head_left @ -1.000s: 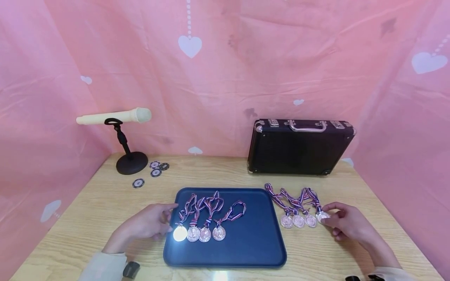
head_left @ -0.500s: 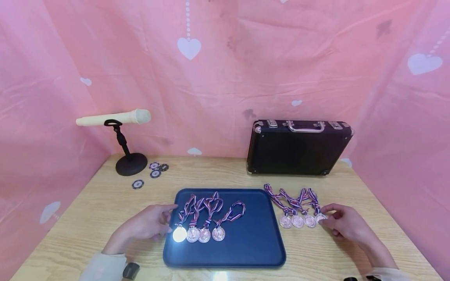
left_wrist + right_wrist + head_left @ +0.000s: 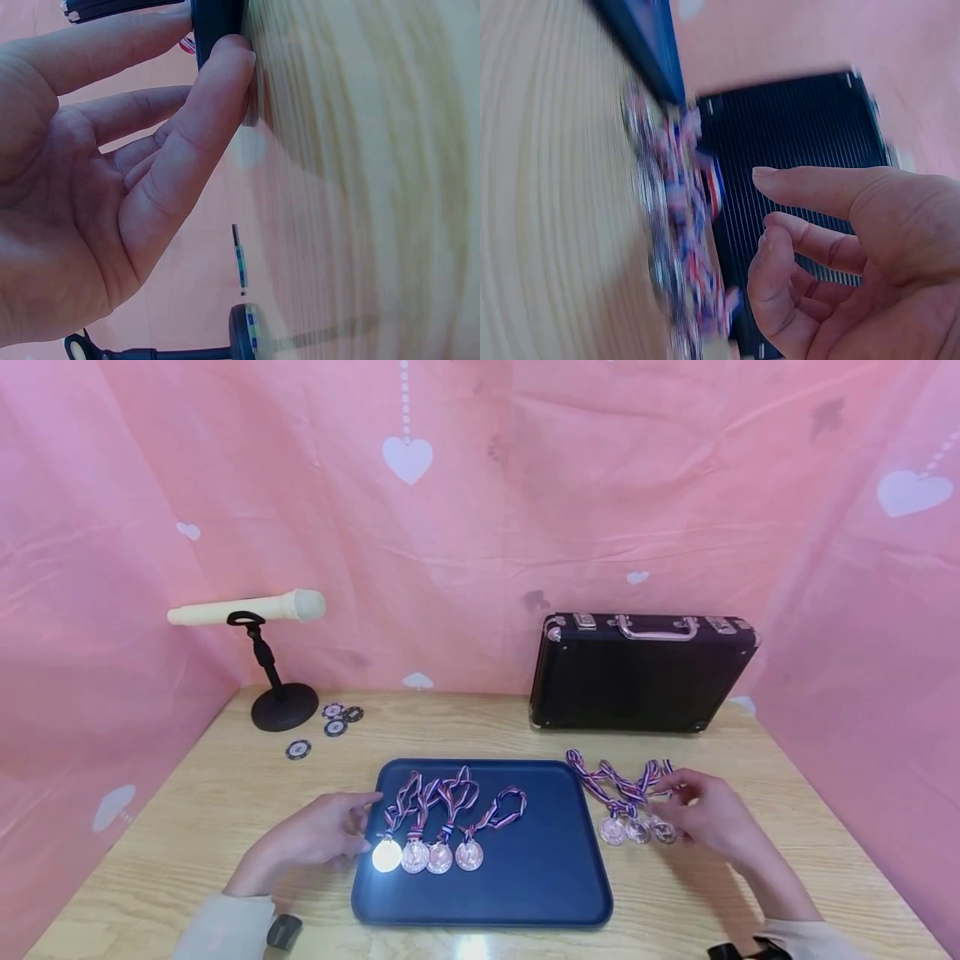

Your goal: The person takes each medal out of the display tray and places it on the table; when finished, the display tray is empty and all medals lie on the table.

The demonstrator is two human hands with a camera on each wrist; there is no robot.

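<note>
Several medals [image 3: 469, 856] with striped red, white and blue ribbons lie side by side on the dark blue tray [image 3: 540, 893]. My left hand [image 3: 318, 831] is at the tray's left side, with the index finger and thumb [image 3: 184, 142] touching its rim. To the tray's right, a second row of medals [image 3: 612, 831] rests on the table, their ribbons [image 3: 679, 195] bunched behind them. Over the right end of that row hovers my right hand [image 3: 708, 810], hiding the rightmost medal. Its thumb and fingers are apart, with nothing between them in the right wrist view.
A black briefcase [image 3: 637, 685] stands upright at the back right of the wooden table [image 3: 450, 727]. At the back left, a white microphone [image 3: 262, 608] rests on a black stand [image 3: 285, 706], with several poker chips [image 3: 298, 749] nearby. Pink cloth [image 3: 450, 568] hangs behind.
My right hand has left the rightmost medal's edge and moved left and slightly up, now covering that medal and part of its ribbon. My left hand stays at the tray.
</note>
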